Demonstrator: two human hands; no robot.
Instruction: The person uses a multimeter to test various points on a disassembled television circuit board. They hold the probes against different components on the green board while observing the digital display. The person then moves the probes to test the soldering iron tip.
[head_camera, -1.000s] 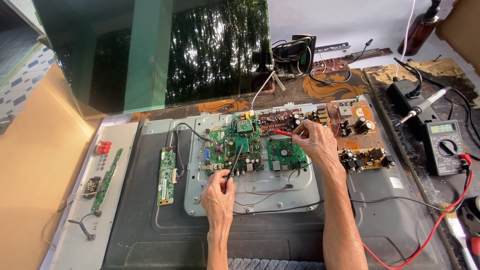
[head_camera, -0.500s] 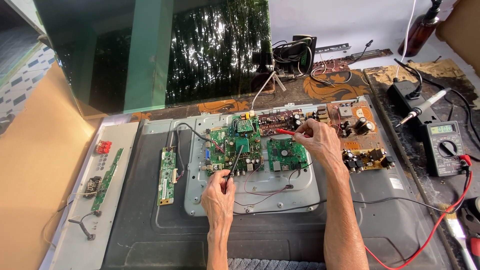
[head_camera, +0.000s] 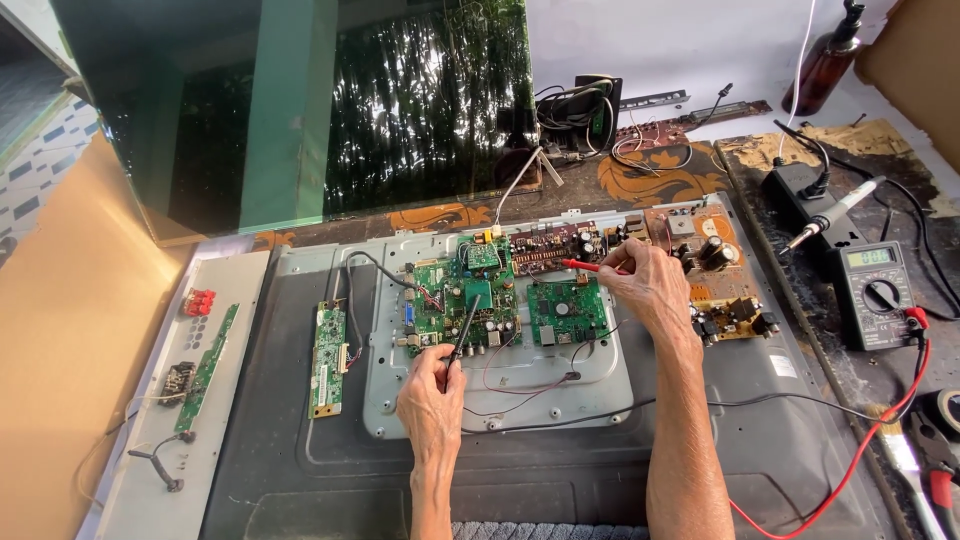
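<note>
Lying flat on the bench, the dark grey back panel of a flat television fills the lower view, with a pale metal mounting plate fixed at its centre. At far left, a long grey plastic strip carries a red connector block and a narrow green button board. Next, a slim green rectangular circuit board sits on the panel just beside the plate. On the plate, the large green main circuit board lies left of a smaller square green board. The left hand rests on the plate below the main board, fingers curled and pinching the black probe, whose tip touches that board. The right hand hovers at the upper right of the plate, thumb and forefinger pinching the red probe; its tip points left toward a dark brown component strip. Beyond the hand, a tan power-supply board with black capacitors occupies the panel's right part. On the bench at right lie a soldering iron with a pale handle and a black digital multimeter with a rotary dial; a red lead loops from the meter toward the lower edge.
</note>
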